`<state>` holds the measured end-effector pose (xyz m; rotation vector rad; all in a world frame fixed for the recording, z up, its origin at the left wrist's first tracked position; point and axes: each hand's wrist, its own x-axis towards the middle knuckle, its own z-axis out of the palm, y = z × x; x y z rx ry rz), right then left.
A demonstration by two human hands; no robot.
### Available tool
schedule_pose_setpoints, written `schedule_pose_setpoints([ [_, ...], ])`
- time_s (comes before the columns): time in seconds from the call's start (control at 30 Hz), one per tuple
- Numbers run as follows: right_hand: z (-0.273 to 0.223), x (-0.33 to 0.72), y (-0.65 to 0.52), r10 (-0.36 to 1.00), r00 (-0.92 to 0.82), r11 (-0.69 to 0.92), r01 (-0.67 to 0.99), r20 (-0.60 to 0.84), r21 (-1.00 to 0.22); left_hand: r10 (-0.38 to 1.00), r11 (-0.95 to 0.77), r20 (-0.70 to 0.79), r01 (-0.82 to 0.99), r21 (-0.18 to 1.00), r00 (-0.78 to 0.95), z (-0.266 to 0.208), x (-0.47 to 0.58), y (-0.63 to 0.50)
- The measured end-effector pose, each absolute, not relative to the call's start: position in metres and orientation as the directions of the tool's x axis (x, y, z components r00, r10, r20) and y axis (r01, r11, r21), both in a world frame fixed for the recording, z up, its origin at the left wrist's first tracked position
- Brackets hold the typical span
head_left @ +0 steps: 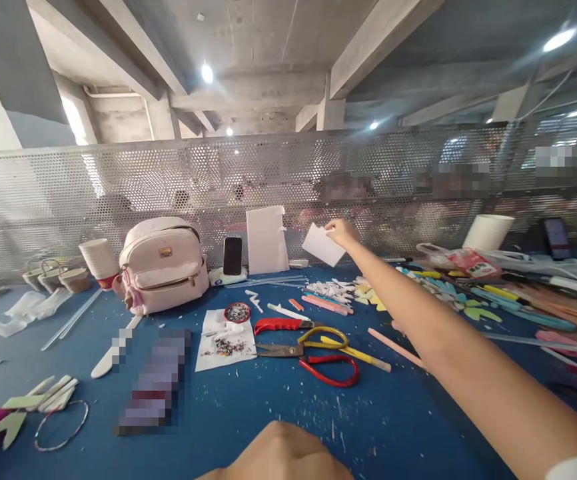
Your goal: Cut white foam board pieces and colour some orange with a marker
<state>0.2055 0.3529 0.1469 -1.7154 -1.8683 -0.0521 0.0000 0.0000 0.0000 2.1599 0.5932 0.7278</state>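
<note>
My right hand (343,233) reaches far forward and pinches a small white sheet of paper (322,247) by its upper edge, tilted in front of the perforated screen. Below that outstretched arm lie a heap of small white pieces (332,291) and several pink sticks (326,305). At the bottom edge, my left hand (278,455) shows only its back and knuckles; its fingers are hidden. Beyond it, scissors with one red and one yellow handle (326,368) rest on the blue table, beside a red-handled tool (281,325) and a yellow stick (356,355).
A perforated metal screen (208,173) runs along the back. Before it stand a pale pink backpack (163,267), a phone (232,256), a white board (267,240) and paper cups (97,259). A white sheet with dark bits (213,363) and a red-rimmed dish (237,312) lie centrally. Craft pieces crowd the right.
</note>
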Motion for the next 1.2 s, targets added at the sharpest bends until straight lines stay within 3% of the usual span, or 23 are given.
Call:
schedule_pose_setpoints([
  [0.17,0.161,0.177,0.298,0.737,-0.083,0.402,0.852,0.671,-0.336,0.678,-0.501,0.331,0.083,0.862,0.657,0.002,0.001,-0.008],
  [0.33,0.147,0.154,0.199,0.53,-0.306,0.687,0.701,0.791,-0.189,0.898,-0.172,0.244,-0.217,0.961,0.367,0.014,0.001,-0.006],
  [0.47,0.115,0.164,0.101,0.312,-0.557,0.854,0.52,0.77,0.03,0.974,0.056,0.065,-0.511,0.858,0.216,0.037,-0.012,0.005],
  [0.57,0.087,0.183,0.046,0.006,-0.721,0.863,0.354,0.693,0.36,0.99,0.107,-0.026,-0.618,0.779,0.139,0.049,-0.028,0.001],
  [0.6,0.078,0.19,0.034,-0.033,-0.736,0.864,0.319,0.676,0.39,0.988,0.14,-0.069,-0.625,0.768,0.137,0.05,-0.032,-0.002],
  [0.8,0.04,0.214,0.007,-0.098,-0.858,0.934,0.096,0.504,0.344,0.958,0.278,-0.275,-0.517,0.81,0.084,0.023,-0.039,-0.023],
  [0.93,0.036,0.232,0.012,-0.067,-0.903,0.973,0.035,0.425,0.229,0.955,0.287,-0.289,-0.46,0.841,0.067,0.022,-0.039,-0.029],
  [1.07,0.047,0.255,0.032,0.224,-0.836,0.972,0.23,0.5,-0.051,0.987,0.12,-0.147,-0.307,0.944,-0.069,0.034,-0.049,-0.037],
  [1.13,0.051,0.263,0.048,0.435,-0.724,0.9,0.37,0.536,-0.231,0.991,-0.03,0.025,-0.037,0.999,-0.134,0.034,-0.056,-0.044],
  [1.2,0.053,0.268,0.066,0.6,-0.601,0.799,0.477,0.527,-0.366,0.978,-0.207,0.21,0.257,0.944,0.017,0.027,-0.063,-0.052],
])
